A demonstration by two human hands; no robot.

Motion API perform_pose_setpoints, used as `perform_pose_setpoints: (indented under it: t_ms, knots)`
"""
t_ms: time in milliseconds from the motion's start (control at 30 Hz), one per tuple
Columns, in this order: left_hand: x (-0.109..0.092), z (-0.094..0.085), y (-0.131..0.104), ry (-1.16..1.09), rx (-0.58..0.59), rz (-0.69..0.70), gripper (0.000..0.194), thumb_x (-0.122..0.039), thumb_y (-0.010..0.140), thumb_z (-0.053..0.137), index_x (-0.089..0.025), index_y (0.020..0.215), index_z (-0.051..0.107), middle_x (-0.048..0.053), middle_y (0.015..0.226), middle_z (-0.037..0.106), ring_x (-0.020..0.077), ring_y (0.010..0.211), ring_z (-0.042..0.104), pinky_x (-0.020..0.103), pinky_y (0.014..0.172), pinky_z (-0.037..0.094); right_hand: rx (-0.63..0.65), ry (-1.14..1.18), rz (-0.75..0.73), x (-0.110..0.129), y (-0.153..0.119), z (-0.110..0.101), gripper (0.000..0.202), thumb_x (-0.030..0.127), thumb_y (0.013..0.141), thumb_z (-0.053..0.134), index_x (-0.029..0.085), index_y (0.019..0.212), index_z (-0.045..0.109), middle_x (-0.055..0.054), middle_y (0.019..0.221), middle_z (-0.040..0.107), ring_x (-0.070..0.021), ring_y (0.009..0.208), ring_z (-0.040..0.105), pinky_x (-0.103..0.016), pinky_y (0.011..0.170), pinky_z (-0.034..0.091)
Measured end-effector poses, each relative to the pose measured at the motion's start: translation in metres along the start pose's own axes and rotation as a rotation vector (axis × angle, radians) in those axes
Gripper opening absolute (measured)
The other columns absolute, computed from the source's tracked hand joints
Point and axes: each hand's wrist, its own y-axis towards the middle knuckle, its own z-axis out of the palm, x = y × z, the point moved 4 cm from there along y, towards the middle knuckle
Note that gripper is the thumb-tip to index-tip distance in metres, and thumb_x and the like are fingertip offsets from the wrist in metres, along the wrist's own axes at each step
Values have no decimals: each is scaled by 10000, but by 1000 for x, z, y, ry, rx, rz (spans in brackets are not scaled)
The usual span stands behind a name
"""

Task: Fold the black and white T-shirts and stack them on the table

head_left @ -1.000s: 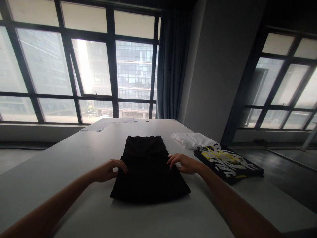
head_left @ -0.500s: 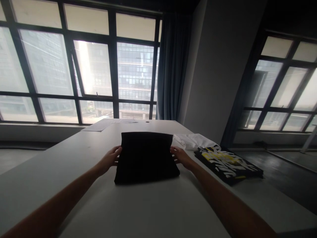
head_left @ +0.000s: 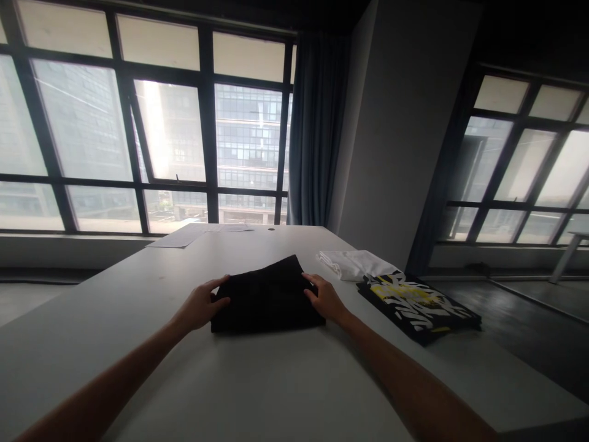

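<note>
A folded black garment (head_left: 267,301) rests on the white table (head_left: 257,387) in front of me; its exact kind does not show. Its far edge is raised, higher at the right corner than at the left. My left hand (head_left: 202,304) grips the left side, thumb on the near face and fingers along the top edge. On the opposite side, my right hand (head_left: 326,299) holds the garment near the raised corner, with its thumb on the near face too. Some fingertips are hidden behind the cloth.
To the right lie a folded black garment with a white and yellow print (head_left: 418,304) and a folded white cloth (head_left: 361,264) behind it. Paper sheets (head_left: 177,238) lie at the table's far left. Beyond stand windows, a blue curtain (head_left: 315,129) and a pillar (head_left: 391,135).
The black garment's upper part has come down toward me, so it looks shorter, its top edge now slanted. My right hand has moved slightly left and both thumbs now show on the near face.
</note>
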Motion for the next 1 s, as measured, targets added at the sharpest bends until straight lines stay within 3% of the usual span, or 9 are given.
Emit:
perform_pose_setpoints:
  t_ms: [67, 167, 300, 400, 533, 667, 833, 900, 1000]
  knots:
    - [0, 0, -1, 107, -21, 12, 721, -461, 727, 643, -189, 1390, 560, 124, 1246, 689, 234, 773, 668, 383, 723, 552, 36, -63, 61, 0, -1, 4, 528, 170, 846, 535, 142, 1372, 567, -139, 1372, 590, -257, 1296, 522, -435, 1143, 357]
    - [11, 7, 1, 271, 52, -32, 692, -440, 733, 612, -149, 1360, 587, 148, 1262, 675, 246, 790, 662, 393, 796, 539, 115, -142, 156, -4, -2, 10, 516, 173, 854, 540, 89, 1362, 570, -170, 1371, 586, -263, 1302, 519, -411, 1142, 359]
    - [19, 14, 4, 348, 86, -15, 715, -475, 786, 538, -150, 1423, 518, 141, 1296, 637, 252, 823, 668, 388, 812, 537, 101, -155, 116, -2, -2, 8, 511, 174, 868, 526, 86, 1370, 560, -159, 1397, 569, -240, 1319, 504, -383, 1150, 350]
    - [19, 19, 2, 443, 115, -51, 642, -467, 824, 498, -166, 1389, 560, 148, 1253, 641, 286, 939, 668, 399, 863, 521, 137, -179, 156, -5, -3, 10, 509, 183, 866, 532, 86, 1364, 568, -163, 1393, 574, -252, 1311, 515, -390, 1149, 349]
    - [10, 21, -6, 643, 148, -92, 578, -459, 898, 398, -183, 1373, 577, 174, 1254, 617, 339, 1078, 631, 468, 897, 495, 202, -271, 217, -9, -7, 12, 505, 215, 888, 517, 93, 1377, 557, -174, 1384, 577, -267, 1293, 528, -381, 1122, 372]
    - [-14, 25, -3, 765, 78, 29, 517, -479, 933, 378, -230, 1324, 607, 155, 1403, 560, 362, 1289, 500, 529, 1000, 421, 175, -431, 168, 12, -6, 10, 511, 260, 927, 461, 124, 1417, 515, -171, 1466, 491, -292, 1321, 479, -421, 1101, 364]
    - [-47, 65, 29, 681, 152, 253, 539, -480, 977, 323, -208, 1396, 525, 109, 1587, 364, 291, 1462, 309, 488, 1172, 242, 280, -395, -61, 62, 19, 36, 549, 335, 956, 403, 111, 1454, 461, -156, 1550, 386, -272, 1444, 310, -462, 1194, 182]
    - [-47, 82, 43, 667, 174, 224, 558, -448, 988, 296, -170, 1439, 472, 133, 1601, 322, 294, 1486, 252, 500, 1188, 197, 322, -360, -89, 70, 30, 53, 568, 338, 963, 366, 109, 1481, 421, -148, 1574, 345, -254, 1469, 264, -468, 1206, 142]
    - [-29, 99, 55, 658, 201, 99, 588, -429, 985, 292, -128, 1474, 414, 179, 1590, 319, 325, 1491, 226, 540, 1171, 210, 453, -327, -6, 61, 37, 80, 615, 391, 971, 338, 117, 1522, 347, -127, 1610, 263, -255, 1498, 189, -494, 1212, 95]
